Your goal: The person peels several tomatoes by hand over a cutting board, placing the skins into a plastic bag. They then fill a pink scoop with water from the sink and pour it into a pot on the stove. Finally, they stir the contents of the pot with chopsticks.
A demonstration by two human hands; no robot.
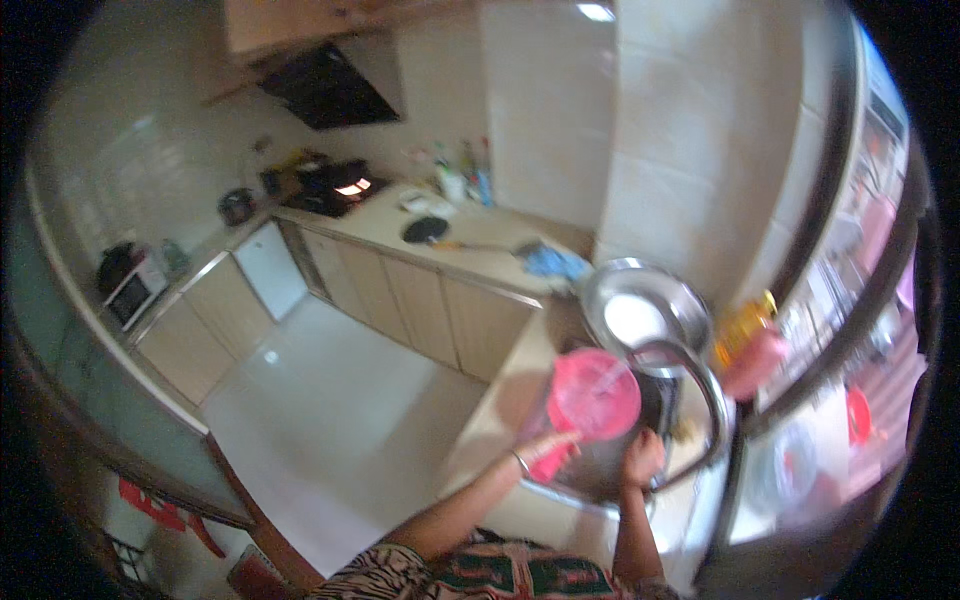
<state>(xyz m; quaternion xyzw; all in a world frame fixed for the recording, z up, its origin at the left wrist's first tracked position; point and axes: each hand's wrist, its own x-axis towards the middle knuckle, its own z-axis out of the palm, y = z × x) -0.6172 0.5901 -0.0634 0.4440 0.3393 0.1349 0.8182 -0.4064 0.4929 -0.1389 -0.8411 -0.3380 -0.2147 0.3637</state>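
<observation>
My left hand, with a bangle at the wrist, grips the handle of a pink plastic water dipper. The dipper is over the sink, below the end of a curved metal faucet. A pale streak runs from the spout into the dipper, and it looks like water. My right hand is curled beside the foot of the faucet. Whether its fingers hold the faucet's lever is hidden. Beyond the dipper stands a steel basin with something round and white in it.
A yellow bottle and a pink item stand right of the faucet by the window frame. Blue cloth and a dark pan lie on the far counter. A stove and a microwave are farther left.
</observation>
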